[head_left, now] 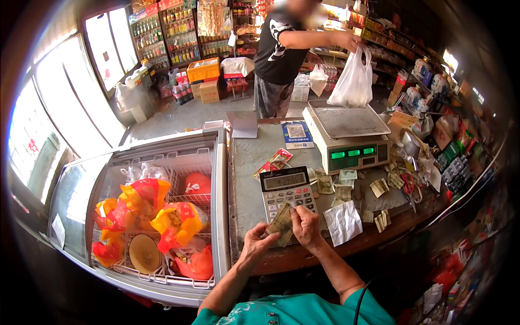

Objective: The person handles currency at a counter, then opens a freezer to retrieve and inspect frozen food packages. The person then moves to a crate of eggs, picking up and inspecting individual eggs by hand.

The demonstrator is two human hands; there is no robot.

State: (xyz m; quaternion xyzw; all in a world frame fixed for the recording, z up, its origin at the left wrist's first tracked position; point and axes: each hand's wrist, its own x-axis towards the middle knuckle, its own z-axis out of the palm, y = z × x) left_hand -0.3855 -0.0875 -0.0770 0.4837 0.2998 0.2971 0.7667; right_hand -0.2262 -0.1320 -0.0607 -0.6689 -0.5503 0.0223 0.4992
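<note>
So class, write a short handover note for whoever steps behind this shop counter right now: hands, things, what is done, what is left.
Left hand: holds the banknotes from below.
Right hand: pinches the same banknotes from above, over the calculator.
Things: more notes lie loose on the counter before the scale; a white slip lies right of the hands.
Done: customer holds a filled bag.
Left: the notes in hand are not yet put down.

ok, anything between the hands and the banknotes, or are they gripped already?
Nothing in between. Both the left hand and right hand already hold the folded banknotes directly, just above the calculator's lower edge on the counter.
</note>
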